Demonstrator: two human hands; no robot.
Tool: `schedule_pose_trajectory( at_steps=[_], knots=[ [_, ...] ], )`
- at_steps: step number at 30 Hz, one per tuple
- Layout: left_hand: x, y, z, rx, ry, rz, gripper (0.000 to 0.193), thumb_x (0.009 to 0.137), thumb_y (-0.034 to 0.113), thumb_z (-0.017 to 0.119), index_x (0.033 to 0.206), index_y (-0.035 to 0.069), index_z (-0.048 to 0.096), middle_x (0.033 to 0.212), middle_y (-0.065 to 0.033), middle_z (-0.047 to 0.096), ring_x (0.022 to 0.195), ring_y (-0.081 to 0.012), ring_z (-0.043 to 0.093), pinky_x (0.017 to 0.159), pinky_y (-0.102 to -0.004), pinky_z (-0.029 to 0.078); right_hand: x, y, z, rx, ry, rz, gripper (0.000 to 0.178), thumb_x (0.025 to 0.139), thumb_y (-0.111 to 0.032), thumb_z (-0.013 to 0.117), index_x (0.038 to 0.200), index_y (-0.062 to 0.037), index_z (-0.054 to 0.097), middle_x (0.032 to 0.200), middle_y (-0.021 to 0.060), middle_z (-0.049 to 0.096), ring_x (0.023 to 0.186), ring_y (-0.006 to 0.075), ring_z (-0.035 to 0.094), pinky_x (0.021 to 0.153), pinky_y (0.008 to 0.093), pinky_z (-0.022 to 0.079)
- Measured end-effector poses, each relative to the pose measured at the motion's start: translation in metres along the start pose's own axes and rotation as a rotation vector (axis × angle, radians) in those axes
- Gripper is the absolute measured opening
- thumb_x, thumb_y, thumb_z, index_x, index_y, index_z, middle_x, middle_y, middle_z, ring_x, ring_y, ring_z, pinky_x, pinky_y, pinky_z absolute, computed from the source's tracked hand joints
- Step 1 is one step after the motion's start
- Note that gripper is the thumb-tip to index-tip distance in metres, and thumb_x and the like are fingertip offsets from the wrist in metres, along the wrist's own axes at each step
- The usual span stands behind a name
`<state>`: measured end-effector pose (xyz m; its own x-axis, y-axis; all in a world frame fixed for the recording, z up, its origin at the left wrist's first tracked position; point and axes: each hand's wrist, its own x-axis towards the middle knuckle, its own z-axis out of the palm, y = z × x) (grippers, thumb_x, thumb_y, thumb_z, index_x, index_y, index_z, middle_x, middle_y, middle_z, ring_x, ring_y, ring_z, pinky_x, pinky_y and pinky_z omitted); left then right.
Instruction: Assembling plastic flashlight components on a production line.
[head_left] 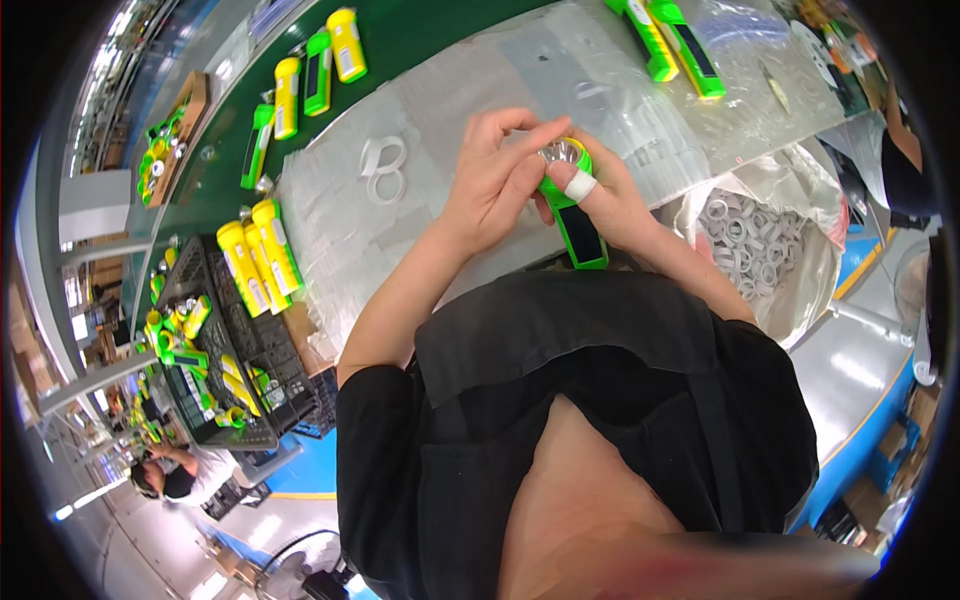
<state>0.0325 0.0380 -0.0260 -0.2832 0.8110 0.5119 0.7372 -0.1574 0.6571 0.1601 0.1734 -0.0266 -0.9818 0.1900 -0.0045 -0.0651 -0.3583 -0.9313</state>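
A green flashlight point(582, 238) with a black panel along its body is between my hands, its round clear-lensed head pointing away from me. My right hand point(612, 192), a white band around its thumb, wraps the head end from the right. From the left, my left hand point(492, 182) presses its fingers and thumb at the rim of the head; part of the grip is hidden behind the fingers. Left of my hands, a few white rings point(385, 186) lie on the grey covered worktop point(440, 240).
Yellow and green flashlights point(286, 97) lie at the far left, others point(688, 50) at the far right. Yellow ones point(268, 245) sit beside a black crate point(262, 345) of flashlights. A bag of white rings point(748, 240) hangs right. Another person point(185, 475) is at lower left.
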Motion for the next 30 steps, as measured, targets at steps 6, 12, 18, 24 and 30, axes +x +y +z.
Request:
schedule_pose_trajectory(
  at_steps=[6,12,18,24,30],
  knots=[
    [-0.030,0.012,-0.006,-0.051,0.212,-0.040,0.036,0.099,0.020,0.042,0.121,0.003,0.065,0.117,-0.0128,0.057,0.109,-0.0304,0.051,0.097,-0.0397,0.037,0.015,0.012,0.026,-0.027,-0.187,0.018,0.036,0.096,-0.026,0.060,0.119,-0.0008,0.049,0.088,0.0062,0.060,0.069,0.0128,0.060,0.063,0.0273,0.050],
    [-0.050,0.008,-0.018,-0.008,0.259,0.056,0.043,0.100,0.021,0.033,0.119,-0.004,0.063,0.131,-0.0185,0.057,0.125,-0.0384,0.048,0.105,-0.0457,0.037,0.023,0.020,0.040,-0.087,-0.298,0.032,0.038,0.096,-0.026,0.060,0.122,-0.0018,0.047,0.090,0.0064,0.059,0.071,0.0128,0.060,0.063,0.0277,0.050],
    [-0.050,0.007,-0.035,0.157,0.302,0.078,0.036,0.097,0.016,0.042,0.122,-0.002,0.061,0.141,-0.0195,0.049,0.135,-0.0385,0.041,0.104,-0.0451,0.036,0.041,0.018,0.054,-0.045,-0.316,-0.052,0.036,0.097,-0.022,0.058,0.126,-0.0039,0.045,0.092,0.0069,0.058,0.071,0.0143,0.060,0.064,0.0290,0.050],
    [-0.071,-0.050,-0.105,0.531,0.336,-0.478,0.043,0.090,0.026,0.066,0.126,0.005,0.058,0.122,-0.0177,0.061,0.113,-0.0319,0.057,0.095,-0.0418,0.044,0.099,0.010,0.047,-0.049,-0.217,-0.350,0.027,0.094,-0.014,0.059,0.119,-0.0048,0.051,0.088,0.0070,0.060,0.069,0.0130,0.058,0.062,0.0279,0.049],
    [-0.091,-0.074,-0.114,0.264,0.412,-0.628,0.027,0.082,0.027,0.076,0.098,0.006,0.071,0.103,-0.0112,0.067,0.090,-0.0225,0.063,0.076,-0.0340,0.049,0.111,0.025,0.047,-0.217,-0.219,-0.306,0.029,0.093,-0.015,0.059,0.119,-0.0047,0.049,0.088,0.0060,0.060,0.070,0.0126,0.057,0.065,0.0280,0.048]
  ],
)
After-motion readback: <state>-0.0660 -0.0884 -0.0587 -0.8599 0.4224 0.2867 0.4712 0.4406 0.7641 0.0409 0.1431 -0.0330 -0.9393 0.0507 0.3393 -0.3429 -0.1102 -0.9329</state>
